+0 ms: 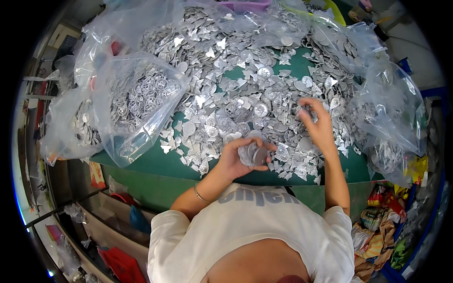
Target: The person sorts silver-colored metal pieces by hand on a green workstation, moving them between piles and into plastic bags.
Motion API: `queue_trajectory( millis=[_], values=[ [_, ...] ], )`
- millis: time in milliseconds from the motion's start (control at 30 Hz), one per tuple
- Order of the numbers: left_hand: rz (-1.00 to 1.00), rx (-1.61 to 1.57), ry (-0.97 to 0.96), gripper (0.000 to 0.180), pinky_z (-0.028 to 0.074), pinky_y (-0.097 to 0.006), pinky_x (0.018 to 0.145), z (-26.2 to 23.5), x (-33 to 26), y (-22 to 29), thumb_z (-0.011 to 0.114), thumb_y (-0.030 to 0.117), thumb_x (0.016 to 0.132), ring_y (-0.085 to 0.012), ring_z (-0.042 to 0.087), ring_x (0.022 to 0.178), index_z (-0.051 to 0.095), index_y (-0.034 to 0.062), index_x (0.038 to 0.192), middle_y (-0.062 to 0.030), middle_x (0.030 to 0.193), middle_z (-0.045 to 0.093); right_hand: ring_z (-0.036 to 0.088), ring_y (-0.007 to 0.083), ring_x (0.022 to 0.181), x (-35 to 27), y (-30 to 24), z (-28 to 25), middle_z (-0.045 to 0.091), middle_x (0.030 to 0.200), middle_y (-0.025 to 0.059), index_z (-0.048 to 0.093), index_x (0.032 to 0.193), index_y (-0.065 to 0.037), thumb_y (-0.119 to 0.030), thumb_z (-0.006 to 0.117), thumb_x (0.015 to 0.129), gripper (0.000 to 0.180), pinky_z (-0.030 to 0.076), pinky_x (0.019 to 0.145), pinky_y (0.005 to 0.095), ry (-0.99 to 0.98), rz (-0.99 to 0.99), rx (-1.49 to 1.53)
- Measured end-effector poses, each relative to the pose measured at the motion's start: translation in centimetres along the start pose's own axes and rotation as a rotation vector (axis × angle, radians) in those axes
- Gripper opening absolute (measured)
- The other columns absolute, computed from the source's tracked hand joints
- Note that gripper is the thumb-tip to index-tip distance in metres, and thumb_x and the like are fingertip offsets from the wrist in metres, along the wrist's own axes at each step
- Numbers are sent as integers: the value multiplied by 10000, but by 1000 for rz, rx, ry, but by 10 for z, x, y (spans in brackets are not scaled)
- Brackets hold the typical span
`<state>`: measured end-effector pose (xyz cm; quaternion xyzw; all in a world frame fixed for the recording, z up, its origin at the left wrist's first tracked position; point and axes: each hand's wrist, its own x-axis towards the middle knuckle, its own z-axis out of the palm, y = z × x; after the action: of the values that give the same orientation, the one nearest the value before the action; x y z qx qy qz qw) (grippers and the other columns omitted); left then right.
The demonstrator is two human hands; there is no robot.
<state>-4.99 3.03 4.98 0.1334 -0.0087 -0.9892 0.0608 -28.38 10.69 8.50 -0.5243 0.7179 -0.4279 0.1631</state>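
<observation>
A big heap of small silver metal pieces, round discs and butterfly-like shapes, covers a green table. My left hand is near the table's front edge, curled around a stack of round silver discs. Farther right, my right hand reaches into the heap, its fingertips pinching at a small piece; what it grips is too small to make out.
Clear plastic bags of sorted silver pieces lie around the heap: one at left, another behind it, one at right. Colourful wrappers and bags pile up on the floor at right; shelves with red items sit at lower left.
</observation>
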Motion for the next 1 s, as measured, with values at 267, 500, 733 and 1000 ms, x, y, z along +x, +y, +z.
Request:
queue_trajectory(
  millis=[267,500,733,1000],
  values=[
    [-72,27,-19,550,556,-458,697,-33,-25,-30,391,532,888,-296,521,883,532,29,1059,-162,970,482,414,300,1146,-22,-20,49,492,1140,109,602,912,-62,-189,704,706,262,275,933,480,-162,-305,-471],
    [-171,-25,3,455,536,-382,601,-34,-23,-34,425,445,902,-275,494,809,590,21,911,-132,869,456,516,283,985,-32,-22,41,549,991,85,579,803,-45,-107,680,715,148,315,872,409,40,-241,-298],
    [-119,-115,32,338,521,-363,591,-34,-29,-32,462,335,899,-263,493,791,592,24,868,-121,860,460,467,245,946,-31,-43,84,521,991,59,612,878,-47,-112,696,677,227,317,812,385,-144,-288,-442],
    [-35,-51,-3,359,527,-448,743,-43,-33,-30,452,370,897,-327,551,992,587,38,913,-178,1099,522,571,285,805,-38,-46,79,618,853,86,586,804,-40,-5,645,704,121,411,717,379,19,-176,71]
  ],
)
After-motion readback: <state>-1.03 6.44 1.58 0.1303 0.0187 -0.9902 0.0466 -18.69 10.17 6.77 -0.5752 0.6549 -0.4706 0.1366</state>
